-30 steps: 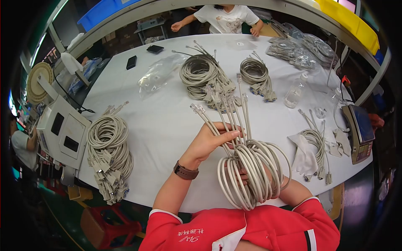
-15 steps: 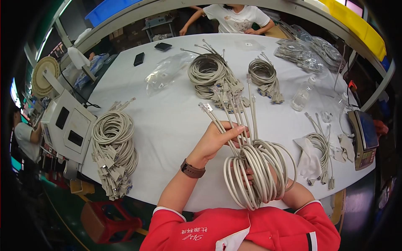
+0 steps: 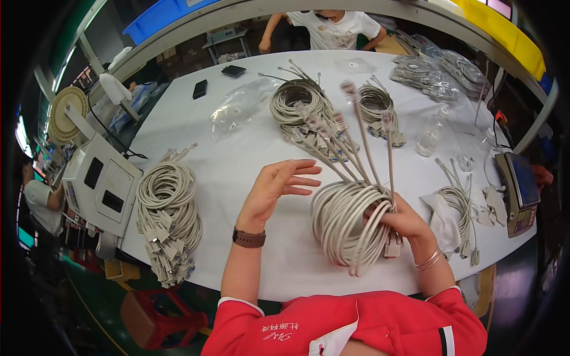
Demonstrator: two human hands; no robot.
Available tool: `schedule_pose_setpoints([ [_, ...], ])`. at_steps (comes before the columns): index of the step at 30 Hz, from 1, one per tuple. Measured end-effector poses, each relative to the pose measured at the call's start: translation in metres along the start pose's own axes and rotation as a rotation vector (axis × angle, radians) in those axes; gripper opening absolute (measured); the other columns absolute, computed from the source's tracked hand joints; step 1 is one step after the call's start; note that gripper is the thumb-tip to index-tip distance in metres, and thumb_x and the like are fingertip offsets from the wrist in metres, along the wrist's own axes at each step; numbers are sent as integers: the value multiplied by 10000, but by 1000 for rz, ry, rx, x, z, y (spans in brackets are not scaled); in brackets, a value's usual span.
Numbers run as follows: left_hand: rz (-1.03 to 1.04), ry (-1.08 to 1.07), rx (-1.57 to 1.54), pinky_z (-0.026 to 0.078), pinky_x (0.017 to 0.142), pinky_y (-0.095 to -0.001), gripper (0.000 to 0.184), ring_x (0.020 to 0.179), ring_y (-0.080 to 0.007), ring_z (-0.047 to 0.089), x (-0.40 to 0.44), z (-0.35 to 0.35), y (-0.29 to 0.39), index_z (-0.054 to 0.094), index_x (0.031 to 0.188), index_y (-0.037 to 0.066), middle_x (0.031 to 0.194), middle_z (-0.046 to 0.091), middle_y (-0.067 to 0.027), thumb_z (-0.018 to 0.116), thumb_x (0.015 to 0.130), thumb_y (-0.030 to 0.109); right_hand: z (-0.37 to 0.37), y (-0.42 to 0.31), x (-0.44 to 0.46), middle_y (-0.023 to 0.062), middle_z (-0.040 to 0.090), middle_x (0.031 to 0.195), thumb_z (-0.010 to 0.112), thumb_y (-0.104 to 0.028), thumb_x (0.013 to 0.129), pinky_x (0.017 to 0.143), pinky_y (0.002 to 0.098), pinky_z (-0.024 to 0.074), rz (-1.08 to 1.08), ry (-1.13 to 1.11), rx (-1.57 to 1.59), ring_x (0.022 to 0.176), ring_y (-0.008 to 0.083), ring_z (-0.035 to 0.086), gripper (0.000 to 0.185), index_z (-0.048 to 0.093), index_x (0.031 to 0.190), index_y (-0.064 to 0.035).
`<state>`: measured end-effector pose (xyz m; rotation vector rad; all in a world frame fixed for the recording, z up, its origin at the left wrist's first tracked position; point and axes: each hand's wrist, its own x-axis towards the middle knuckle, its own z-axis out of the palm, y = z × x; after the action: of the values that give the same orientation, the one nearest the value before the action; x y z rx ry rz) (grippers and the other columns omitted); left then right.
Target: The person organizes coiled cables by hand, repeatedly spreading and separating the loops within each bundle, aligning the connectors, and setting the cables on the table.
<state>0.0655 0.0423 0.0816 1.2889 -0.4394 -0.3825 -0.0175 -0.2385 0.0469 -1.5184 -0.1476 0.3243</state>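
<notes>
Holding coiled cables in right hand, left hand nearby

This looks like a factory workshop: many coiled beige cables are at the white-covered surface, with a dark weighing scale at three o'clock and a yellow plastic bin at two o'clock.

Before us spreads a white-covered table – on it we see a cable pile at left, a large coil and a smaller coil farther back, a crumpled clear bag, a flat black device, a clear bottle – and bagged cables
</notes>
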Motion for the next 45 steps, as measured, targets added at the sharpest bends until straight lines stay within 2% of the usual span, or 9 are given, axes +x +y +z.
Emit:
schedule_pose_setpoints([
  [5, 103, 397, 201, 552, 737, -333, 311, 802, -243, 677, -56, -2, 3, 587, 1018, -54, 871, 660, -157, 448, 981, 221, 4, -9, 4, 191, 557, 1169, 577, 63, 678, 950, 389, 428, -373, 374, -775, 1118, 347, 534, 612, 446, 1273, 9],
  [7, 179, 14, -202, 550, 726, -330, 256, 738, -218, 668, -82, 10, -2, 585, 928, -28, 745, 637, -127, 466, 974, 193, 18, -15, 1, 202, 533, 1110, 590, 53, 678, 873, 412, 446, -352, 476, -845, 1022, 386, 534, 648, 420, 1301, -1],
  [11, 45, -25, 131, 478, 922, -346, 328, 1085, -208, 580, -70, 89, -51, 493, 1242, -47, 1151, 595, -145, 493, 962, 125, 43, -18, 3, 203, 500, 1086, 638, 9, 692, 820, 438, 450, -274, 527, -906, 967, 376, 538, 709, 363, 1346, 6],
  [17, -200, 75, -648, 256, 1131, -372, 530, 1372, -238, 311, -30, 88, -80, 297, 1428, -16, 1481, 344, -128, 447, 962, 187, 63, 6, -5, 258, 431, 1245, 744, -185, 732, 964, 423, 402, -450, 184, -769, 1138, 413, 465, 861, 269, 1422, 15],
  [21, -246, -61, -1032, 280, 1126, -412, 532, 1358, -253, 335, -28, 78, -66, 263, 1442, -6, 1500, 304, -141, 400, 966, 186, 49, 8, -15, 197, 415, 1294, 710, -241, 797, 994, 405, 386, -501, 124, -560, 1171, 369, 457, 774, 312, 1421, -15],
  [29, -183, -2, -866, 235, 1147, -465, 559, 1407, -353, 215, -46, 69, -67, 243, 1441, 8, 1520, 220, -191, 432, 950, 199, 51, 38, -32, 184, 505, 1153, 624, -157, 853, 908, 413, 433, -408, 232, -673, 1042, 332, 529, 666, 316, 1439, -83],
  [35, -148, 160, -515, 364, 1079, -401, 536, 1291, -271, 434, -59, 86, -56, 318, 1395, -18, 1388, 443, -199, 500, 891, -13, 57, 41, -38, 177, 573, 1019, 591, -68, 845, 835, 439, 447, -366, 209, -699, 929, 332, 550, 655, 316, 1441, -69],
  [38, -185, 114, -519, 371, 1075, -413, 523, 1286, -289, 443, -63, 85, -40, 324, 1387, -38, 1387, 443, -203, 484, 890, -18, 58, 39, -45, 169, 580, 1042, 638, -113, 825, 840, 437, 452, -597, 320, -740, 927, 317, 562, 653, 356, 1411, -56],
  [45, -195, -34, -678, 312, 1107, -465, 600, 1354, -345, 332, -58, 65, -62, 247, 1436, -30, 1465, 326, -213, 461, 887, 82, 59, 64, -61, 148, 595, 1021, 743, -291, 754, 782, 396, 463, -347, 372, -865, 895, 302, 582, 744, 390, 1365, -56],
])
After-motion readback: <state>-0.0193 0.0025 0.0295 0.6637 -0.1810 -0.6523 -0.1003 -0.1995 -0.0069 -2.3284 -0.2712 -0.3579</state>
